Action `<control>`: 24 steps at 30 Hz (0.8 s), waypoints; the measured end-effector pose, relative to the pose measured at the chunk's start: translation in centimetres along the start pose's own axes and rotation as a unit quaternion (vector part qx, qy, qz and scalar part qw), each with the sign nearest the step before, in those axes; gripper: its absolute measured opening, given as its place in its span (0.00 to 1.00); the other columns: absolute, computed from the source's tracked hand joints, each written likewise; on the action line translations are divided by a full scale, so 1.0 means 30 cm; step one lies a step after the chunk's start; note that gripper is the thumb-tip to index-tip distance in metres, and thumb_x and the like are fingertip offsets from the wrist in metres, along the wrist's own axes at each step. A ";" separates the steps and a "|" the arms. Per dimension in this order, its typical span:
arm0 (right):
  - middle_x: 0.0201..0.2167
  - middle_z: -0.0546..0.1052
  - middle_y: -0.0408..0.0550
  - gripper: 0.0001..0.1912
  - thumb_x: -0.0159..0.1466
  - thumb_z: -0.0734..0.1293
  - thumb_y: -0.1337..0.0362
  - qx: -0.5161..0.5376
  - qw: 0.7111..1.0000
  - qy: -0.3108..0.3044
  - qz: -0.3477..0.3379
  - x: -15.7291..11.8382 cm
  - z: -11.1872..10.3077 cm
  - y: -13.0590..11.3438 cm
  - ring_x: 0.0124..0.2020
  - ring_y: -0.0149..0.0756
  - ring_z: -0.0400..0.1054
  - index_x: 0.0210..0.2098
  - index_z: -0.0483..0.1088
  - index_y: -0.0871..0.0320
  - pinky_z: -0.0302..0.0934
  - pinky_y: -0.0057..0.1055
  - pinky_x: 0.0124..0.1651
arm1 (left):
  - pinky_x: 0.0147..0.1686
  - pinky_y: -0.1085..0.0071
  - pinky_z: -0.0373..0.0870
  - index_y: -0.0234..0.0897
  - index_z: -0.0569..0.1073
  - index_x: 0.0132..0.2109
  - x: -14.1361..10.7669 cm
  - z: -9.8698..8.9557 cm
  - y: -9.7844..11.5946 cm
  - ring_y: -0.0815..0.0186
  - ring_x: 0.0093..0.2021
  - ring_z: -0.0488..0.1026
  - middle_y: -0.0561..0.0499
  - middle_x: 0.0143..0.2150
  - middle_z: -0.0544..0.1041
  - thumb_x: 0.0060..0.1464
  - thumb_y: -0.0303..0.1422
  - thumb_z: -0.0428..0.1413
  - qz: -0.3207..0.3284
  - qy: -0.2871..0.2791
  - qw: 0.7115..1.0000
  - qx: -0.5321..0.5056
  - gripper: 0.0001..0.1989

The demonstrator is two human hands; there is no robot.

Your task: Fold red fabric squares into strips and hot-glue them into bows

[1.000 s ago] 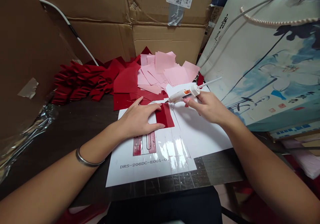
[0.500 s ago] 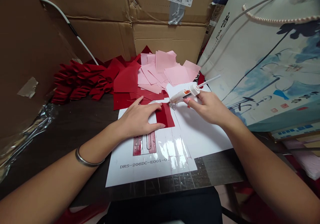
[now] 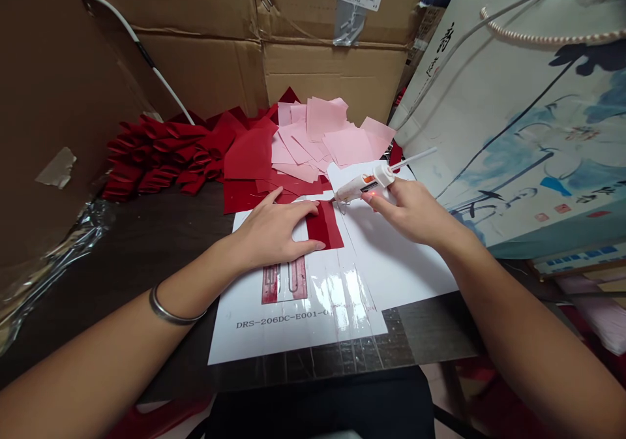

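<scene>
My left hand (image 3: 276,230) lies flat, fingers spread, over a small piece of red fabric (image 3: 327,227) on a printed white sheet (image 3: 298,338). Its thumb and fingertips touch the red piece. In my right hand (image 3: 411,211) is a white hot glue gun (image 3: 364,184), gripped from the right side with its nozzle pointing left. The nozzle tip is at the upper edge of the red piece; whether it touches is too small to tell. A glue stick (image 3: 415,158) pokes out of the gun's back end.
Behind my hands lie loose pink pieces (image 3: 337,132) and flat red pieces (image 3: 249,152). A heap of folded red pieces (image 3: 156,155) sits at the left. Cardboard boxes (image 3: 195,67) wall in the back; a painted paper bag (image 3: 513,132) stands at the right. A white cable (image 3: 117,18) hangs down at the left.
The view has shifted very slightly. Both hands and the glue gun stay almost in place over the red fabric, with no clear movement between them.
</scene>
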State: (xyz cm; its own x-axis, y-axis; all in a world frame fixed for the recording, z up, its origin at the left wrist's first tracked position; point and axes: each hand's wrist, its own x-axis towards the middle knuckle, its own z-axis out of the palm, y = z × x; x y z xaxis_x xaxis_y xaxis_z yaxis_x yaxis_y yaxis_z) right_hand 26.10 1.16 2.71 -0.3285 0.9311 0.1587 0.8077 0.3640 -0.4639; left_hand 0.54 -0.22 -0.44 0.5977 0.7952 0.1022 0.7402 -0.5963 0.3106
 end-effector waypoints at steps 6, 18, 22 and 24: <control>0.28 0.73 0.48 0.18 0.67 0.58 0.51 -0.006 1.000 0.001 0.014 -0.002 0.000 -0.001 0.30 0.39 0.65 0.41 0.71 0.57 0.55 0.35 0.33 | 0.68 0.48 0.41 0.41 0.67 0.57 0.001 -0.001 0.002 0.53 0.56 0.71 0.49 0.56 0.74 0.55 0.53 0.53 -0.006 -0.007 1.000 -0.005 0.28; 0.27 0.72 0.47 0.17 0.66 0.59 0.51 0.009 0.999 -0.012 0.029 -0.006 -0.006 -0.005 0.29 0.38 0.64 0.40 0.71 0.56 0.55 0.35 0.33 | 0.67 0.47 0.44 0.42 0.67 0.56 0.001 0.000 0.001 0.51 0.56 0.70 0.49 0.56 0.75 0.55 0.53 0.53 -0.007 -0.003 1.000 0.004 0.28; 0.32 0.75 0.49 0.18 0.67 0.58 0.50 0.017 0.999 -0.023 0.032 -0.007 -0.011 -0.004 0.33 0.41 0.67 0.40 0.70 0.56 0.56 0.37 0.35 | 0.67 0.48 0.43 0.41 0.67 0.56 0.000 -0.002 0.003 0.52 0.54 0.72 0.48 0.56 0.74 0.55 0.54 0.53 -0.006 -0.002 1.000 0.004 0.28; 0.31 0.74 0.50 0.19 0.66 0.58 0.49 0.009 0.999 -0.026 0.039 -0.007 -0.011 -0.001 0.32 0.41 0.66 0.38 0.70 0.57 0.56 0.37 0.34 | 0.67 0.48 0.44 0.40 0.67 0.56 -0.001 -0.002 0.003 0.52 0.53 0.73 0.48 0.57 0.74 0.55 0.54 0.53 -0.007 -0.002 1.000 0.005 0.29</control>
State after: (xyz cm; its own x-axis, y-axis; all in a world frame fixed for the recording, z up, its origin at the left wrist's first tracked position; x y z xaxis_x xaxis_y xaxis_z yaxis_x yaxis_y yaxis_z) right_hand 26.30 0.97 3.00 -0.2906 0.9539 0.0754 0.8230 0.2893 -0.4888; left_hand 0.57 -0.29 -0.36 0.5891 0.8026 0.0943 0.7511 -0.5868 0.3026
